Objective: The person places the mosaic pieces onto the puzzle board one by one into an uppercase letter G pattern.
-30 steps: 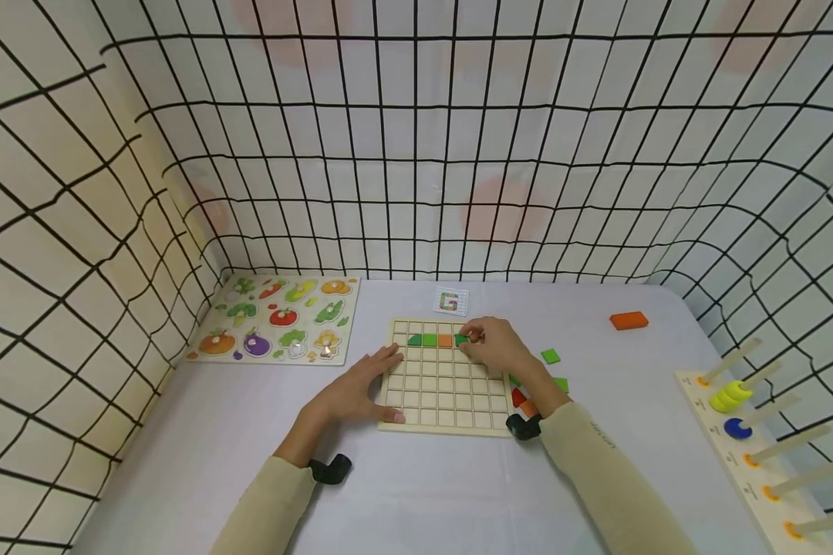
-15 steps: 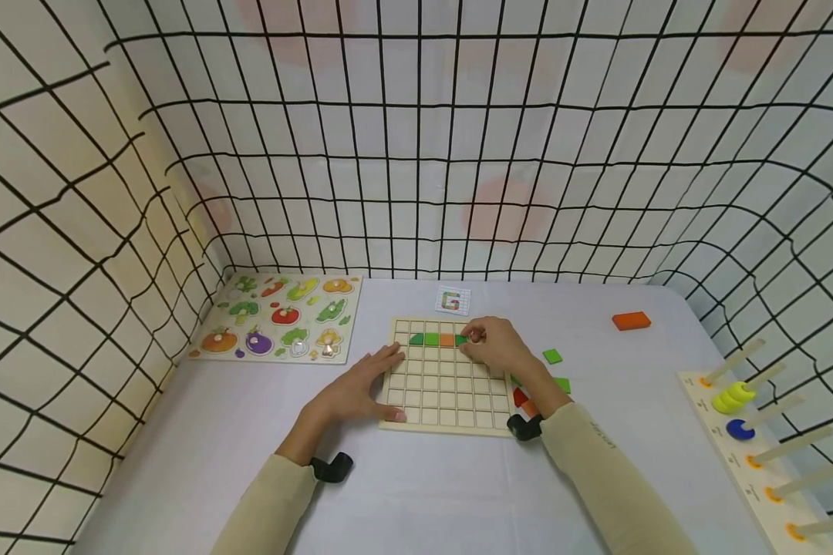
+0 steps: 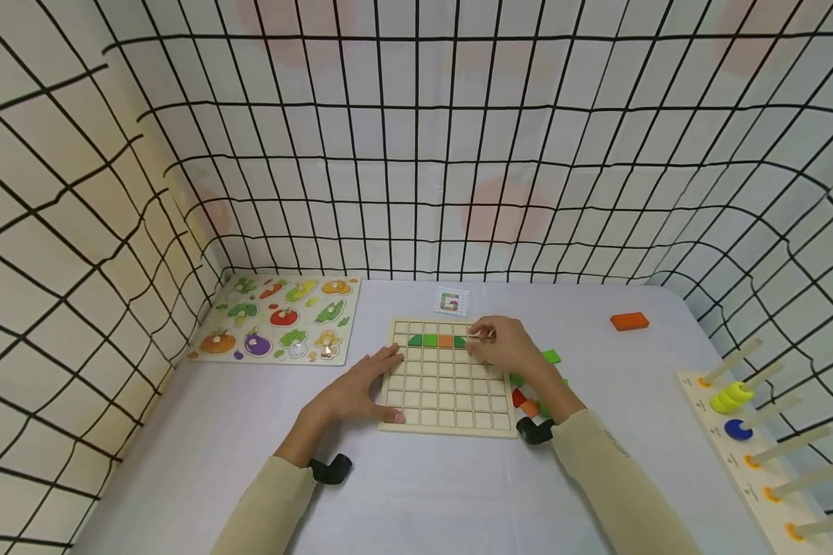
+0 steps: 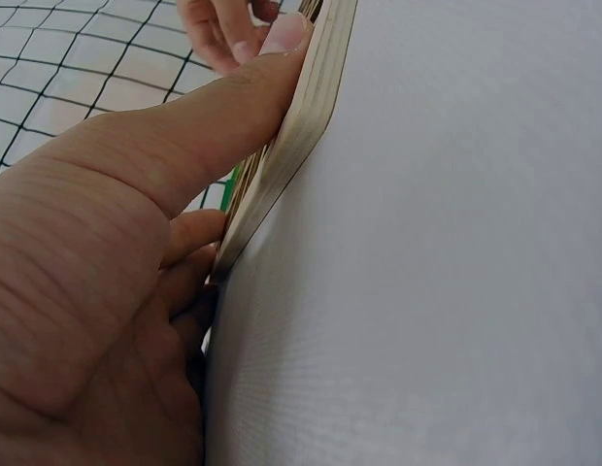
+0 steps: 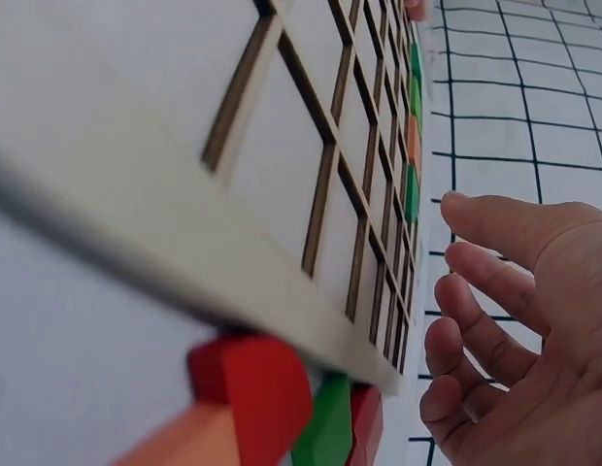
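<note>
A wooden grid board (image 3: 444,420) lies on the white table. In one of its upper rows sit a dark green piece (image 3: 415,341), a light green square (image 3: 430,341), an orange square (image 3: 446,341) and a second dark green piece (image 3: 460,342). My left hand (image 3: 357,389) rests spread against the board's left side, its thumb (image 4: 223,107) over the near left corner. Just right of the row, my right hand (image 3: 510,345) hovers over the board. Its loosely bent fingers (image 5: 495,282) hold nothing in the right wrist view.
Loose red (image 5: 267,393), orange and green pieces lie beside the board's right edge. A small card with a coloured G (image 3: 451,302) lies beyond it. Around are a vegetable puzzle (image 3: 350,339), an orange block (image 3: 629,321), a peg rack (image 3: 736,470) and black netting (image 3: 416,162).
My right hand has let go of the right-hand dark green piece and drawn back slightly to the right. The piece stays in the row. My left hand keeps its place.
</note>
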Tool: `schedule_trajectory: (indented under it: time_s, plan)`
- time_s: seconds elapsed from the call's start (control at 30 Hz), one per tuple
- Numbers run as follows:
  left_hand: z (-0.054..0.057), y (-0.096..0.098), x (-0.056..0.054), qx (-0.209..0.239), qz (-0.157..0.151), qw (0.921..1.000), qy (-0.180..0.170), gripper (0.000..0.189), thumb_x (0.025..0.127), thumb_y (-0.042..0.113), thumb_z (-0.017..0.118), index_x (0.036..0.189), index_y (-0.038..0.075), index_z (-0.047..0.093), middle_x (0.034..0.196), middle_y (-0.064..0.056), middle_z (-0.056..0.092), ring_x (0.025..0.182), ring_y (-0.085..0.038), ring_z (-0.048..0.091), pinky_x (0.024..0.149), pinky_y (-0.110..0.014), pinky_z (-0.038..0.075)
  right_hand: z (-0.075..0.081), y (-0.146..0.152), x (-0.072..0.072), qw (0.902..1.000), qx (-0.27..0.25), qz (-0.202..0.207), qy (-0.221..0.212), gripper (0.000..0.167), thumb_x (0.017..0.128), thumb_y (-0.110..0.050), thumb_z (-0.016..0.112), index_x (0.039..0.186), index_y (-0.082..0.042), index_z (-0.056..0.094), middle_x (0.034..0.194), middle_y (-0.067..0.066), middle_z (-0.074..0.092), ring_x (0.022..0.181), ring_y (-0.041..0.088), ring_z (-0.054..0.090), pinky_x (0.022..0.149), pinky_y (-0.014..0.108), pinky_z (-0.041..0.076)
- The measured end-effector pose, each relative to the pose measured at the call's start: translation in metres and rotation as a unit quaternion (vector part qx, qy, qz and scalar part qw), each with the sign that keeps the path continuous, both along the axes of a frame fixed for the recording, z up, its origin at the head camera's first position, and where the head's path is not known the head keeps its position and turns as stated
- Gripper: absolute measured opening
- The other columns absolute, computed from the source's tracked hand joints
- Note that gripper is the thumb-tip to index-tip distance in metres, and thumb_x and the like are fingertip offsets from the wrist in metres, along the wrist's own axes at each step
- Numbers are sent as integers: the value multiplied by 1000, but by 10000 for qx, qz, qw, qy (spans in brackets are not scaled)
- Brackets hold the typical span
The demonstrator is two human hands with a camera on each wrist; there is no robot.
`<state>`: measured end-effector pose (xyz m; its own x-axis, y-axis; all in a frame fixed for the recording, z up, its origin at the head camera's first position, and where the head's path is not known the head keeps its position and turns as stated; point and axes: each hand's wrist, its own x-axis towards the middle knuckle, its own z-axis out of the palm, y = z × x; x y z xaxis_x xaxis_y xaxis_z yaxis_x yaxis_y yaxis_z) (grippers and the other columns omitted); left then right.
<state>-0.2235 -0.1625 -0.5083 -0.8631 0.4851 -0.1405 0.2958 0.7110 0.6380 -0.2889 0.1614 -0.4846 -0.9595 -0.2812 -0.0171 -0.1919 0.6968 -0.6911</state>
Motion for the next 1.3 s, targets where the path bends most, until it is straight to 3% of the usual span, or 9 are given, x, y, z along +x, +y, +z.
schedule_trajectory:
  time_s: [0.47, 0.77, 1.03, 1.3]
  plan:
    - [0, -1, 1, -29, 77, 10000, -34, 109, 74, 58, 88, 163, 26, 33, 174, 10, 11, 162, -31, 9, 131, -52, 12, 0, 59, 16, 9977, 304, -577, 203, 28, 94, -32, 74, 115, -13, 75, 98, 7, 65, 88, 24, 52, 67, 30, 45]
    - [0, -1, 2, 8, 41, 10000, -16, 109, 74, 57, 88, 163, 25, 33, 174, 9, 12, 161, -33, 9, 131, -53, 12, -11, 103, 21, 9947, 551, -838, 231, 31, 95, -30, 74, 121, -12, 73, 105, 10, 66, 90, 24, 52, 70, 30, 45]
    - [-1, 0, 1, 23, 52, 10000, -9, 109, 74, 58, 88, 163, 26, 33, 174, 10, 12, 161, -34, 9, 131, -54, 13, -17, 133, 24, 9960, 708, -524, 107, 34, 94, -15, 69, 127, -8, 70, 112, 15, 64, 95, 26, 53, 78, 33, 47]
    - [-1, 0, 2, 20, 22, 10000, -8, 110, 73, 58, 88, 163, 26, 32, 174, 10, 11, 161, -33, 9, 131, -53, 12, -24, 142, 25, 9969, 715, -337, 54, 36, 93, -7, 67, 129, -8, 69, 114, 15, 63, 94, 25, 52, 79, 33, 47]
